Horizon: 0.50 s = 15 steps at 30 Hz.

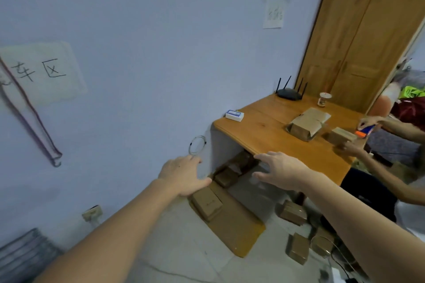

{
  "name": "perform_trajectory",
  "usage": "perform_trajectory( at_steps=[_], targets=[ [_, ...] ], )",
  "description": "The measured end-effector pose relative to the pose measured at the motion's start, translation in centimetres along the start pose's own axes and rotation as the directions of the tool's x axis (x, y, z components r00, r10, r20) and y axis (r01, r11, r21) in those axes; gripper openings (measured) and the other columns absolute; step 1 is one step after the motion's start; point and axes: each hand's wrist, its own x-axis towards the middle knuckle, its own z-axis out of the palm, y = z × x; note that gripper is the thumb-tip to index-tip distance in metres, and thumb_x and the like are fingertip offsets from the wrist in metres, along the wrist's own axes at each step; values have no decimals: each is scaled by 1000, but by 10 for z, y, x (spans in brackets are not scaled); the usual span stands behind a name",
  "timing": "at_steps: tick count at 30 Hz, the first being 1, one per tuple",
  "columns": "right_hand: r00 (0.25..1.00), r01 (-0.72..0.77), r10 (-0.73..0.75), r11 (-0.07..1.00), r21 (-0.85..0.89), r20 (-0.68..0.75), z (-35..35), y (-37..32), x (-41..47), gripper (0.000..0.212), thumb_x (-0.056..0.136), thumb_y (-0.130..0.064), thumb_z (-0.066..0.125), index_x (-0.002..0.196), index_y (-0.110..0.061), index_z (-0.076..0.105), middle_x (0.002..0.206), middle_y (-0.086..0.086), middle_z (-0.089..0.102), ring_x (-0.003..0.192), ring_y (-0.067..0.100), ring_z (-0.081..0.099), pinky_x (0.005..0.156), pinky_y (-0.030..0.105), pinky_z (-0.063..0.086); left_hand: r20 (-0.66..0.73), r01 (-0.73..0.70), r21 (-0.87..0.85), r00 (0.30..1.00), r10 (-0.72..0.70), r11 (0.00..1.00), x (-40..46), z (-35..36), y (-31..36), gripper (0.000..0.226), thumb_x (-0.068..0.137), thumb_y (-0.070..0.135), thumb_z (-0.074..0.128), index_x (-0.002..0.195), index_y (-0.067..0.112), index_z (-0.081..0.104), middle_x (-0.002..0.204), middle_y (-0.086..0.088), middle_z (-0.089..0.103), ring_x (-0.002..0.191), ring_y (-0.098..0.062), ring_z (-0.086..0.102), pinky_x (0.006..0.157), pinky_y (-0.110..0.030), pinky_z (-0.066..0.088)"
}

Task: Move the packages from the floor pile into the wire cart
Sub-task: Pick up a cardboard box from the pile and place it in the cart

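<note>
Left hand: we are holding our left hand (184, 174) out over the floor, palm down, fingers spread open and gripping nothing; it is sitting just left of the picture's centre.

Right hand: our right hand (279, 171) is reaching forward at 3 o'clock from the left one, fingers splayed open, also empty, its fingertips lying in front of the near edge of the wooden table (259, 131).

Packages: the floor pile (230, 174) is lying under the table, at 6 o'clock between our two hands. We are seeing one small brown box (207, 204) just below the left hand, resting on a flat sheet of cardboard (239, 230). More brown boxes (293, 212) are scattered at 5 o'clock, beneath our right forearm.

Wire cart: a blurred wire frame (25, 253) is showing at 8 o'clock in the bottom left corner; we cannot tell whether it is holding anything.

Table top: a black router (289, 94), a small white box (234, 115), a cup (323, 99) and an opened parcel (307, 125) are sitting on it.

Other person: at 3 o'clock, another person's hands (351, 147) are handling a small box (341, 136) at the table's right end.

Wall: a paper sign (43, 71) with handwriting is hanging at 10 o'clock.
</note>
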Motion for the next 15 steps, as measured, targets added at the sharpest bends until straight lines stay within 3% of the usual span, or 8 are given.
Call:
perform_trajectory(
  at_steps=[15],
  targets=[
    [981, 136, -136, 991, 14, 138, 26, 39, 257, 69, 98, -65, 52, 156, -30, 40, 143, -2, 57, 121, 20, 59, 95, 34, 54, 105, 150, -8, 983, -148, 989, 205, 29, -81, 79, 92, 76, 47, 155, 28, 40, 152, 4, 50, 133, -23, 53, 104, -41, 45]
  ],
)
